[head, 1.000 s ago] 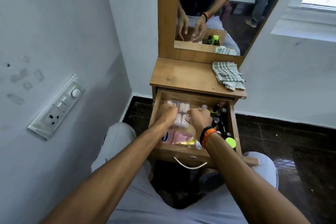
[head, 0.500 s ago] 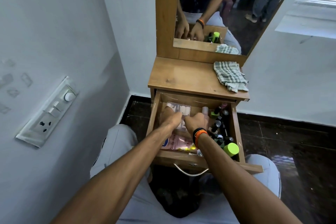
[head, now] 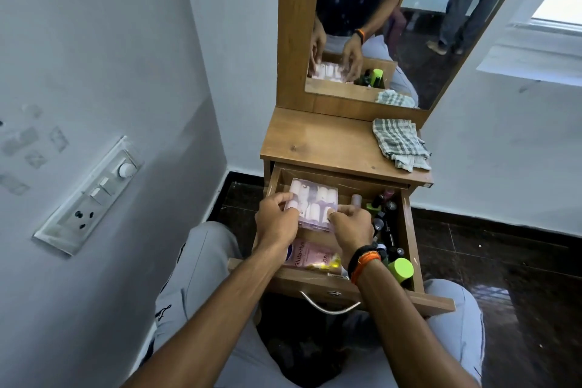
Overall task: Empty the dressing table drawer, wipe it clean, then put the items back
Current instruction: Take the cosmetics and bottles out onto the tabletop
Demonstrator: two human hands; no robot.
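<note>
Left hand (head: 277, 217) pinches left edge of clear packet (head: 313, 203) of pale pink-white tubes, thumb on top, fingers curled under. Right hand (head: 352, 224) grips packet's right near corner same way. Packet tilted, near edge raised, over rear-left part of open drawer (head: 409, 230). Pink sachet (head: 310, 257) lies flat in drawer, nearer front than packet. Dark small bottles (head: 385, 224) along drawer's right side; green-capped bottle (head: 400, 269) at front-right corner. Checked cloth (head: 400, 143) on tabletop above drawer, right side.
</note>
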